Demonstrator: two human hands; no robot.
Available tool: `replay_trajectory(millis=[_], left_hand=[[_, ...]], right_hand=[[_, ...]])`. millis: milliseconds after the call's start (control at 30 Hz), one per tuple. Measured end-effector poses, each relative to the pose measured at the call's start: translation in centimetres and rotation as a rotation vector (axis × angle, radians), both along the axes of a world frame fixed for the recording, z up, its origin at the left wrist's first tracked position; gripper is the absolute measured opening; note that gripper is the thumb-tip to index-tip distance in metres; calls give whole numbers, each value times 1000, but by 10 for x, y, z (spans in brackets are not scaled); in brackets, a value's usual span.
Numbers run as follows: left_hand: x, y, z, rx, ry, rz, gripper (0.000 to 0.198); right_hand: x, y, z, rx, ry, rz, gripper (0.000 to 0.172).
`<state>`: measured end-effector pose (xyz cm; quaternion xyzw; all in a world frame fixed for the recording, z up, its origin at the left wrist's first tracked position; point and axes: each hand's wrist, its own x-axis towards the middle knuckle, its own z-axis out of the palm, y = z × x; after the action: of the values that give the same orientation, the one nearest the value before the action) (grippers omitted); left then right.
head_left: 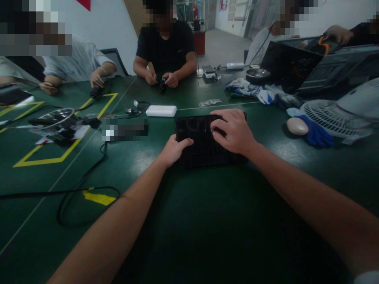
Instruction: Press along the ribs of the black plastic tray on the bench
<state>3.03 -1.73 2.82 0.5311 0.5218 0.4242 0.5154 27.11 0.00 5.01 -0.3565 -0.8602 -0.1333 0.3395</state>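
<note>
A flat black rectangular case (197,154) with a dark, ridged or compartmented face lies in front of me on the green table. My left hand (174,150) grips its left edge, thumb lying on the face and the other fingers out of sight. Over the right part of the case, my right hand (233,130) is curled with thumb and fingertips drawn together. A tiny greyish thing (212,130) shows at those fingertips, too small to name. The hand hides the case's upper right area.
Beyond the case lie a white power bank (161,111) and a clear plastic bag (210,103). A black cable (85,177) loops at left, near a bowl of tools (60,118). At right are a fan (331,118), blue glove (319,132) and computer mouse (297,126). Several people sit around.
</note>
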Motion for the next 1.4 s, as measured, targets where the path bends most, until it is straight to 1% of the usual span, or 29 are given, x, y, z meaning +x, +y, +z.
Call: replay_trajectory(millis=[733,933,1100,1200,1400], left_hand=[[0,0,0,-13,-5,1,35],[0,-1,1,-7,-12,2,34],[0,0,-1,-5,-18,-17,35],[0,0,-1,-8,-20,-6,35],[1,-2,1,-11,-17,-2,35]], right_hand=[[-1,-1,1,-55,14,-5,9],[-1,-1,0,-60,18,-5,9],[-1,-1,1,-47,16,-3,8],[-2,-1,1,-48,18,-4,7],[-2,0,0,-40,25,-4,7]])
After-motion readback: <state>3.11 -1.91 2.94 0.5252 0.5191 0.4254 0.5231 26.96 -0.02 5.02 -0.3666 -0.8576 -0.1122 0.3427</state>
